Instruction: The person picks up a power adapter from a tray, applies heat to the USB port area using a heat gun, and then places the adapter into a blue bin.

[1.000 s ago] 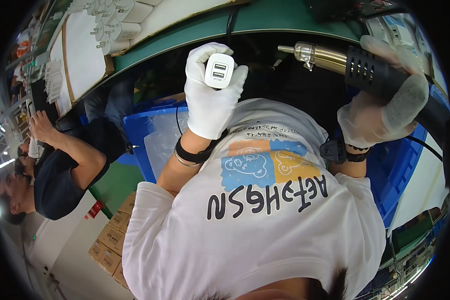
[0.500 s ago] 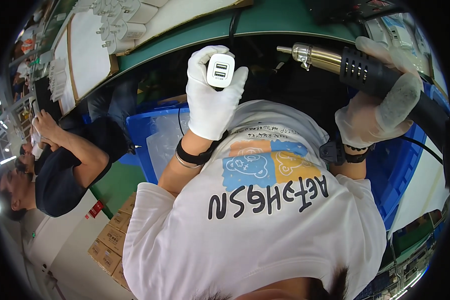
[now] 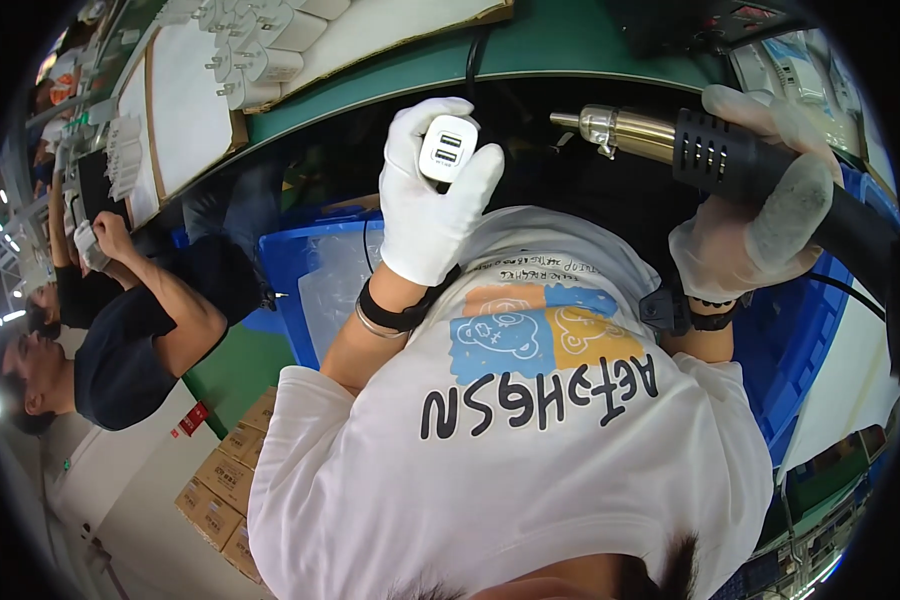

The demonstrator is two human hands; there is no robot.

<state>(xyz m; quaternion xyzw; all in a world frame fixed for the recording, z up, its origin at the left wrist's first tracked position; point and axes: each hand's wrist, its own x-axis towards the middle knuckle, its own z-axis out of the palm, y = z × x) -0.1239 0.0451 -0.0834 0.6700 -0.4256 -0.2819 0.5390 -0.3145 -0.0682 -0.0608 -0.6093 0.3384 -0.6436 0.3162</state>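
In a white glove, my left hand [image 3: 425, 215] is closed around a white USB charger [image 3: 448, 150]. The face with two USB ports is turned up toward me; the rest of the charger is hidden by the fingers and palm. My right hand [image 3: 755, 225], gloved too and soiled on the thumb, grips a black hot air gun [image 3: 735, 150]. Its metal nozzle [image 3: 625, 132] points left toward the charger, with a gap between them. Both hands are above my lap, in front of the bench edge.
Several white plug chargers [image 3: 260, 60] stand on a board on the green bench [image 3: 390, 95]. Blue bins [image 3: 290, 290] flank me on both sides. Cardboard boxes [image 3: 220, 480] are stacked at the lower left. A co-worker in a dark shirt [image 3: 130, 360] sits at the left.
The charger in my left hand has shifted slightly right and tilted a little. The hot air gun stays almost in place. The co-worker's hands have moved, and the whole view has shifted a little.
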